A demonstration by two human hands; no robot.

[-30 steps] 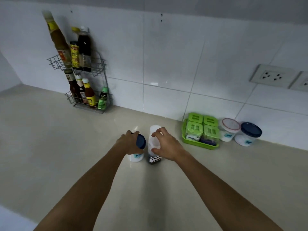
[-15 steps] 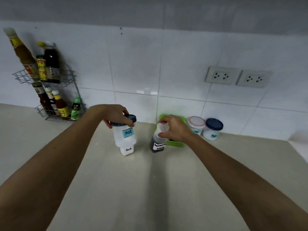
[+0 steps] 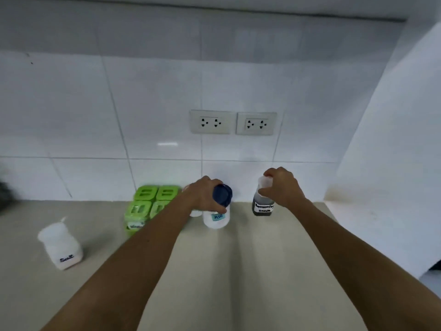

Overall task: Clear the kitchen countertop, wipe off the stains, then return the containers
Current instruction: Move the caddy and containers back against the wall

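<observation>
My left hand (image 3: 205, 194) grips the blue lid of a white jar labelled MSG (image 3: 216, 217), held near the back wall. My right hand (image 3: 281, 187) holds the white cap of a dark seasoning sauce bottle (image 3: 262, 207), right of the jar. A white bottle labelled Salt (image 3: 60, 247) stands alone on the beige countertop (image 3: 238, 271) at the left. The green tray of lidded green containers (image 3: 148, 206) sits against the wall, partly behind my left forearm.
Two wall sockets (image 3: 232, 123) sit on the white tiled backsplash above my hands. A white side wall (image 3: 393, 175) closes the counter on the right. A small white container (image 3: 195, 212) peeks out behind my left wrist.
Both hands carried the MSG jar and the sauce bottle to the right, past the green tray. The Salt bottle stayed behind on the counter. The view turned right and the bottle rack left the frame.
</observation>
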